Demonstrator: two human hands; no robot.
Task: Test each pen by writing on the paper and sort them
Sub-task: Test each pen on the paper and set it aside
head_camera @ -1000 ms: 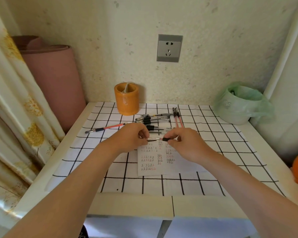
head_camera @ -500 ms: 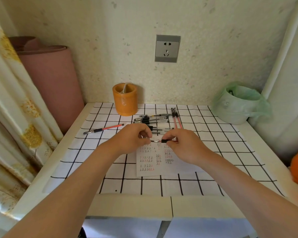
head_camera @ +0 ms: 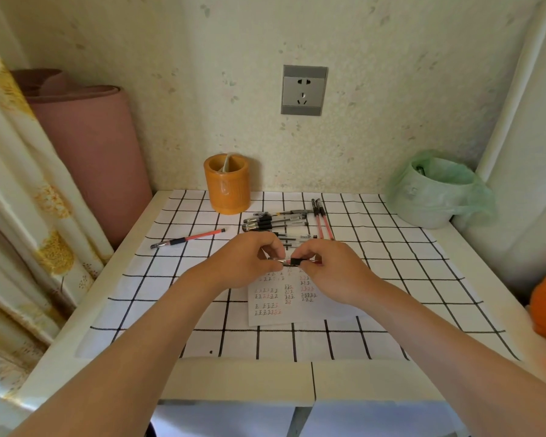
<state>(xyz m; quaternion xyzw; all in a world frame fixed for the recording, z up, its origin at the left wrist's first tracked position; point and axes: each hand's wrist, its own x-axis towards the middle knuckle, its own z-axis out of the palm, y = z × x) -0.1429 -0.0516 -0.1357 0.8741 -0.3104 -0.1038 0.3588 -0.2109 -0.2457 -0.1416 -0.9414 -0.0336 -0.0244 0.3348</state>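
Seen from the head view, the left hand point(head_camera: 249, 263) and the right hand point(head_camera: 331, 269) meet just above the paper point(head_camera: 284, 305). Each pinches one end of a pen point(head_camera: 292, 262) with curled fingers point(head_camera: 309, 251), the right at its black grip. The left covers the tip end, so I cannot tell whether it is capping or uncapping. The next move calls for either writing or sorting. On the tabletop point(head_camera: 234, 380) behind lie a heap of pens point(head_camera: 275, 220), a lone red pen point(head_camera: 186, 239) and an orange holder point(head_camera: 227, 184). Only the hands shade the paper.
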